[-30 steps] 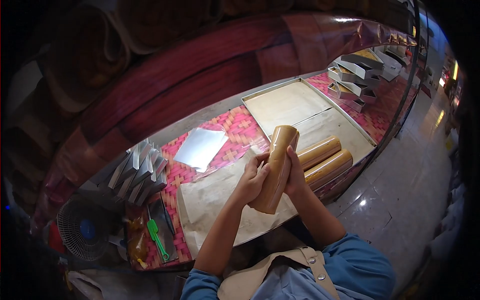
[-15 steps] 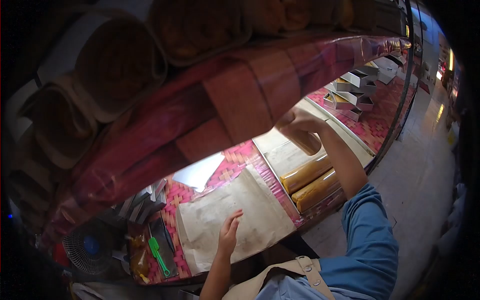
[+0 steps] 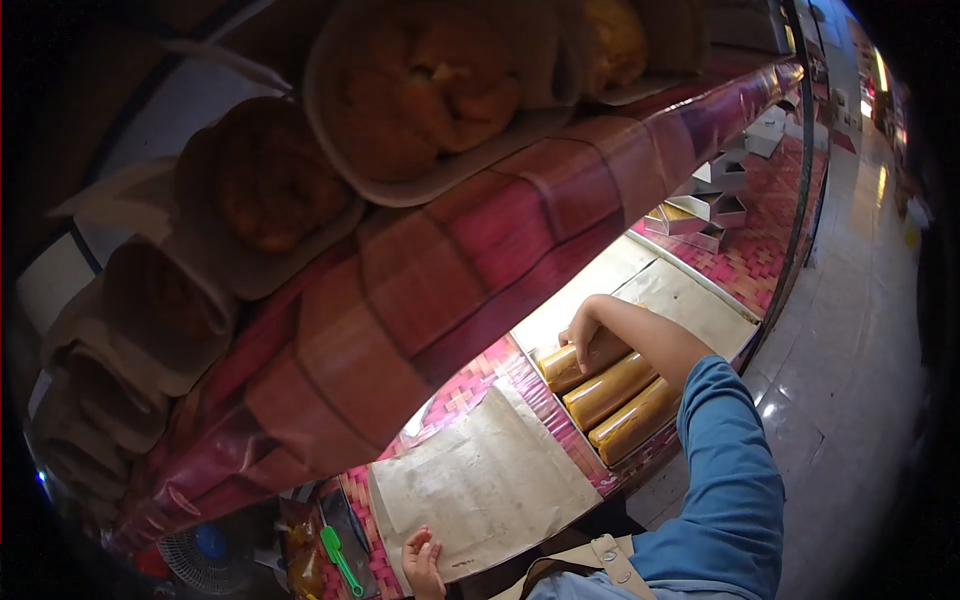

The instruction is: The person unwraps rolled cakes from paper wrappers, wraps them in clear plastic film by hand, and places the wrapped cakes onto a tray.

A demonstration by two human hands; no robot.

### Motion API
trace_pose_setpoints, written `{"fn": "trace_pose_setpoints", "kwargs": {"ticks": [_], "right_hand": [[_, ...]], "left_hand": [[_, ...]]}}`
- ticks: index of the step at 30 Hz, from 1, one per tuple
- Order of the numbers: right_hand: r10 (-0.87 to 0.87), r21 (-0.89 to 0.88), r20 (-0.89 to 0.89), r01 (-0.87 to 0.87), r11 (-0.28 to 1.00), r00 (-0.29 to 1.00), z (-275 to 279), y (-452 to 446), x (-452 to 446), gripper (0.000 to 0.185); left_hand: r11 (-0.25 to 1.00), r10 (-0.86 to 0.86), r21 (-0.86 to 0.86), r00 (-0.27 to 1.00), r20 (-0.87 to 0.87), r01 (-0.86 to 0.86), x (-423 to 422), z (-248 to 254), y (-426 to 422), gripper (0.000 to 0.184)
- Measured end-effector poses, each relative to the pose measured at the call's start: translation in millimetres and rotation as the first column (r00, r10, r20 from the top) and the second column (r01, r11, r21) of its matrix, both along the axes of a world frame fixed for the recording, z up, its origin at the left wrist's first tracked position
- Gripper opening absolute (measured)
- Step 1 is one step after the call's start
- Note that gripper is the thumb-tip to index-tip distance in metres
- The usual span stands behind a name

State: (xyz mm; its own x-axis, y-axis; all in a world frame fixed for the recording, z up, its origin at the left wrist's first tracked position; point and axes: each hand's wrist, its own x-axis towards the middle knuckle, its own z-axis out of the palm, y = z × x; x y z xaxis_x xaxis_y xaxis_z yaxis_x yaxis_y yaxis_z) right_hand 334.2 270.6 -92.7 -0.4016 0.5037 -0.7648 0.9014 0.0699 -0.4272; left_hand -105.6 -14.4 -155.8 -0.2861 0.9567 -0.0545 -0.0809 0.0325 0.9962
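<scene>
My right hand (image 3: 588,338) grips a golden-brown roll cake (image 3: 560,370) from above, in a shallow tray (image 3: 690,290) lined with paper. Clear wrap shines on the cakes. Two more roll cakes lie alongside it, a middle roll (image 3: 602,390) and a near roll (image 3: 636,420). Low at the front, my left hand (image 3: 422,562) holds nothing, its fingers loosely bent and apart. It is at the near-left edge of a large sheet of brown baking paper (image 3: 485,480), which lies on the pink woven-pattern table cover (image 3: 480,372).
A shelf edge (image 3: 480,270) with a red-brown woven pattern cuts across the view above my hands, bearing several paper-wrapped rolls (image 3: 420,90). Metal tins (image 3: 705,205) are stacked beyond the tray. At lower left are a green-handled tool (image 3: 340,560) and a fan (image 3: 205,555).
My right hand has lowered the roll cake into the tray beside the other two. My left hand has drawn back toward the near-left edge of the paper. The view has shifted.
</scene>
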Motion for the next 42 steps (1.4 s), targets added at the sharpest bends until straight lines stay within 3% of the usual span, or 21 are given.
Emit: {"fn": "trace_pose_setpoints", "kwargs": {"ticks": [7,10,13,16,18,19,21,22,24,25,26,28,30,32,33,34,35,36,38,40,42], "right_hand": [[0.057,-0.131,-0.028,-0.06,0.99,0.998,-4,4,3,0.077],[0.045,-0.187,-0.009,-0.045,0.981,0.999,-3,4,5,0.072],[-0.005,-0.293,-0.048,-0.009,0.956,0.999,-3,1,8,0.073],[-0.068,-0.1,-0.077,0.06,0.993,0.995,-6,-5,10,0.068],[0.044,0.09,-0.068,-0.038,0.995,0.997,-19,3,7,0.067],[0.039,0.087,-0.067,-0.033,0.996,0.997,-20,-3,3,0.067],[-0.098,0.346,0.082,0.064,0.936,0.992,-20,-21,-8,0.078],[-0.101,0.344,0.091,0.064,0.937,0.991,-18,-29,-13,0.078],[-0.13,0.536,0.188,0.009,0.844,0.974,-11,-48,-21,0.079],[-0.244,0.756,0.172,0.031,0.654,0.954,-11,-67,-30,0.063],[-0.256,0.764,0.179,0.029,0.644,0.95,-4,-81,-34,0.063],[0.168,0.964,-0.169,0.128,0.232,0.971,30,-113,-41,0.036],[0.38,0.906,-0.28,0.374,-0.2,0.882,82,-165,-48,0.018],[0.3,0.74,-0.179,0.329,-0.586,0.937,144,-219,-40,0.014],[0.266,0.59,-0.32,0.411,-0.695,0.909,162,-235,-31,0.019],[0.458,0.292,-0.571,0.69,-0.662,0.681,168,-233,-20,0.028],[0.414,0.222,-0.565,0.615,-0.757,0.713,211,-252,-18,0.034],[0.161,0.314,-0.468,0.334,-0.889,0.869,245,-266,-4,0.035],[0.202,0.326,-0.53,0.418,-0.848,0.824,280,-259,8,0.036],[0.09,0.493,-0.747,0.639,-0.59,0.659,298,-243,9,0.036],[0.131,0.522,-0.724,0.662,-0.538,0.677,312,-229,24,0.033]], "left_hand": [[1.0,-0.016,-0.018,0.998,-0.058,0.015,6,-1,5,0.026],[0.995,-0.095,0.017,0.961,-0.26,0.102,3,-9,7,0.029],[0.995,-0.093,0.026,0.986,-0.139,0.097,7,-8,10,0.029],[0.999,-0.048,-0.015,0.998,0.05,0.048,12,-7,9,0.027],[0.996,-0.088,0.004,0.964,-0.252,0.092,16,-6,7,0.024],[0.995,-0.093,0.001,0.964,-0.25,0.097,12,-15,7,0.024],[0.806,-0.121,0.235,0.539,-0.834,0.544,0,-41,6,0.024],[0.804,-0.126,0.237,0.546,-0.828,0.545,13,-28,1,0.024],[0.753,-0.318,0.052,0.432,-0.844,0.656,42,-5,-13,0.021],[0.747,-0.315,0.066,0.439,-0.841,0.662,48,-5,-16,0.021],[0.718,-0.364,0.033,0.415,-0.834,0.696,53,-6,-16,0.02],[0.677,-0.398,0.029,0.399,-0.826,0.735,59,-3,-12,0.02],[0.684,-0.443,0.011,0.428,-0.787,0.729,60,3,-8,0.019],[0.672,-0.55,-0.093,0.411,-0.727,0.734,59,12,-4,0.022],[0.676,-0.548,-0.123,0.384,-0.743,0.726,62,19,-2,0.024],[0.68,-0.546,-0.154,0.355,-0.758,0.717,62,23,-2,0.025],[0.677,-0.545,-0.149,0.355,-0.759,0.72,61,21,1,0.025],[0.64,-0.573,-0.157,0.332,-0.749,0.752,62,16,7,0.03],[0.599,-0.596,-0.156,0.307,-0.742,0.785,63,20,15,0.035],[0.34,-0.668,-0.185,0.098,-0.738,0.922,70,43,22,0.041],[0.324,-0.725,-0.212,0.098,-0.681,0.922,84,69,22,0.04]]}}
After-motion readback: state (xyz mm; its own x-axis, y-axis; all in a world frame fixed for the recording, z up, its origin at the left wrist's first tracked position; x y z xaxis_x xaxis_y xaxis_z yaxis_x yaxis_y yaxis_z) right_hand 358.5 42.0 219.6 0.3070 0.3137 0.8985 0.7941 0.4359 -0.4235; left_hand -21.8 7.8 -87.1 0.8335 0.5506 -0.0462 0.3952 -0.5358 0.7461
